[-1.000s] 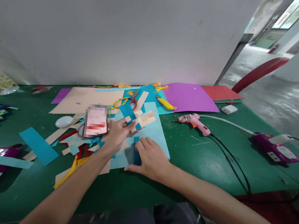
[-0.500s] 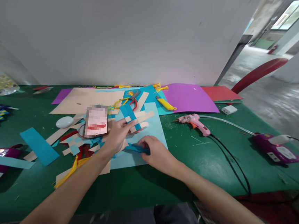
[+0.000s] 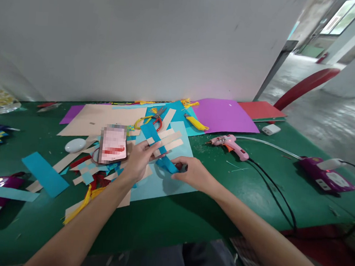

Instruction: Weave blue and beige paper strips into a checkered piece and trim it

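Right hand has brought its pinched blue strip nearer the crossed strips the left hand grips.

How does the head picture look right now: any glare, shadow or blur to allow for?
Head view: bright glare streaks the floor at upper right, and the window is washed out; head view: the phone is pixelated; head view: the right hand holds a visible blue strip, with soft shadow on the light-blue paper below.
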### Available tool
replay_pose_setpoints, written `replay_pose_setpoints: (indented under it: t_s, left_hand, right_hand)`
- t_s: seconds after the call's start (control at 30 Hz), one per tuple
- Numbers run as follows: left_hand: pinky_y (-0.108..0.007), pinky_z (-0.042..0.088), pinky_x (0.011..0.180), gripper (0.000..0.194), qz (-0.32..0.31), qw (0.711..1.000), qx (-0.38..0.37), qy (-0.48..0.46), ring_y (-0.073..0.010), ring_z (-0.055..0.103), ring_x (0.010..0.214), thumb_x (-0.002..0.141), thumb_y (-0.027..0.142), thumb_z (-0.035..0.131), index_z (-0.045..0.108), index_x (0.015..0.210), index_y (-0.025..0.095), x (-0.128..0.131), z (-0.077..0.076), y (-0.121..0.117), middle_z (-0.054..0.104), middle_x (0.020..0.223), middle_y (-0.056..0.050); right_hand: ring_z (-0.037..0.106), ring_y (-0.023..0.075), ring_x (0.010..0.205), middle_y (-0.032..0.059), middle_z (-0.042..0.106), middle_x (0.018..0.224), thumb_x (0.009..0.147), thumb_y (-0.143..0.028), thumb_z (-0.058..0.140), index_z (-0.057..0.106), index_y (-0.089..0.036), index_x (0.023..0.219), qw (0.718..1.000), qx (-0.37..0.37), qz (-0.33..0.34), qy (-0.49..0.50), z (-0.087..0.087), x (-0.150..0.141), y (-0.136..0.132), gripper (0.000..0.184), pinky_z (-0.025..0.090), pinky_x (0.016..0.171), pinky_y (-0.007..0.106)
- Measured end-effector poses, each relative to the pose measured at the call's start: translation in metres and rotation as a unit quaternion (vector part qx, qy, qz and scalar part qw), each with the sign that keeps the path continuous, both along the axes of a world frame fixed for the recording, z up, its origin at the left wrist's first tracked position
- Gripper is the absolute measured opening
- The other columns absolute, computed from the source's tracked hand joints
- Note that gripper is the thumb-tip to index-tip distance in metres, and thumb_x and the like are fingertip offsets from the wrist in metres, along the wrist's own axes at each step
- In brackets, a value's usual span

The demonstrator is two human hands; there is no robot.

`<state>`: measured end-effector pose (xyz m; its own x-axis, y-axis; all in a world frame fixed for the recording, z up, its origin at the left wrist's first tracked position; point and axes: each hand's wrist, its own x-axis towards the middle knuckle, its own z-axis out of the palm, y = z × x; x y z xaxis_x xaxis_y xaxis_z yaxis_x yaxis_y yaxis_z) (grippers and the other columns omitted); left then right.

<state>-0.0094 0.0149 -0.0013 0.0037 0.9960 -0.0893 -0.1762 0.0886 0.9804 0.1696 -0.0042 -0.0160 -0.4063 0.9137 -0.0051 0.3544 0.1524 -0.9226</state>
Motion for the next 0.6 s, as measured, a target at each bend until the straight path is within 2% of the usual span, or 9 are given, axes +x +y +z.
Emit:
replay_pose_setpoints:
  t_s: [0.1,0.23,0.4,0.6]
  left_hand:
    - [-0.038,0.057,0.078,0.037,0.013,1.0,0.009,0.0,-0.025,0.068,0.088,0.072,0.038,0.074,0.068,0.101,0.015,0.001,0.002,0.0,0.071,0.103,-0.009]
    - [-0.037,0.057,0.08,0.034,0.026,0.999,0.019,-0.005,-0.0242,0.066,0.093,0.073,0.036,0.074,0.068,0.1,0.016,0.001,0.002,0.0,0.07,0.106,-0.008]
    - [-0.038,0.058,0.08,0.031,0.035,0.999,0.031,-0.022,-0.0229,0.066,0.091,0.071,0.036,0.075,0.068,0.094,0.016,0.003,0.002,0.0,0.071,0.102,-0.006]
    - [-0.039,0.057,0.081,0.032,0.035,0.998,0.031,-0.047,-0.0239,0.067,0.094,0.071,0.033,0.076,0.068,0.098,0.016,0.004,0.002,0.0,0.071,0.106,-0.008]
  right_hand:
    - [0.049,0.0117,0.065,-0.0023,0.06,0.068,0.069,-0.024,0.068,0.069,-0.017,0.074,0.999,-0.011,0.004,0.033,0.008,0.006,0.002,0.008,0.036,0.063,0.024]
    - [0.039,0.0094,0.058,-0.0031,0.051,0.062,0.08,-0.038,0.061,0.066,-0.017,0.069,0.995,0.007,-0.031,0.095,0.014,0.011,0.003,0.025,0.031,0.056,0.024]
    - [0.044,0.0114,0.062,-0.0002,0.055,0.067,0.085,-0.046,0.053,0.068,-0.017,0.077,0.984,-0.001,-0.088,0.153,0.012,0.011,0.005,0.034,0.033,0.056,0.024]
    - [0.043,0.0101,0.058,0.0002,0.057,0.067,0.084,-0.044,0.056,0.067,-0.016,0.074,0.985,-0.002,-0.109,0.131,0.007,0.008,0.007,0.033,0.032,0.054,0.024]
